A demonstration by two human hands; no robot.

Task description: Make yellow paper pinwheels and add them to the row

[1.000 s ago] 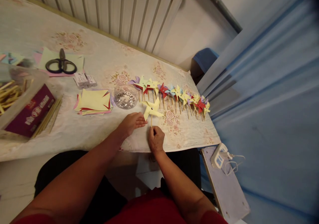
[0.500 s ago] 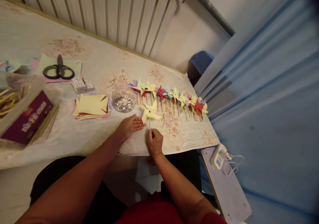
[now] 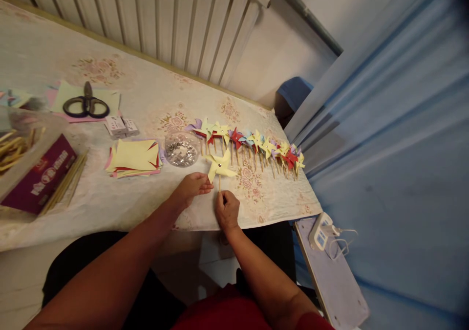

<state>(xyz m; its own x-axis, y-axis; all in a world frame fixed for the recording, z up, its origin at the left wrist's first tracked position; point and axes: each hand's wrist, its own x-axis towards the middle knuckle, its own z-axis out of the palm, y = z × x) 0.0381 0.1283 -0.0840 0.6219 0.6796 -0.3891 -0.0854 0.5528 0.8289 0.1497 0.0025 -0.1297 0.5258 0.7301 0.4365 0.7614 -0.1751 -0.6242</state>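
Observation:
A yellow paper pinwheel [image 3: 221, 165] with a dark pin at its centre stands up on a thin wooden stick [image 3: 220, 183]. My right hand [image 3: 227, 210] is closed in a fist around the lower part of that stick, near the table's front edge. To the left of it, my left hand [image 3: 192, 188] has thumb and fingers drawn together at the tip of the pinwheel's lower left blade. Just behind the left hand lies a clear round container [image 3: 181, 150] of small shiny metal pins.
Finished pinwheels [image 3: 256, 142] lie in a row at the right. Left are stacked cut paper sheets [image 3: 134, 155], small white boxes [image 3: 120, 125], black-handled scissors [image 3: 87, 106], sticks [image 3: 68, 186] and a purple-labelled bag [image 3: 40, 176]. A power strip [image 3: 321, 231] sits on a side ledge.
My left thumb and fingers have come together at the blade; before, the fingers were stretched out flat beside it. My right hand and the pinwheel have stayed almost still.

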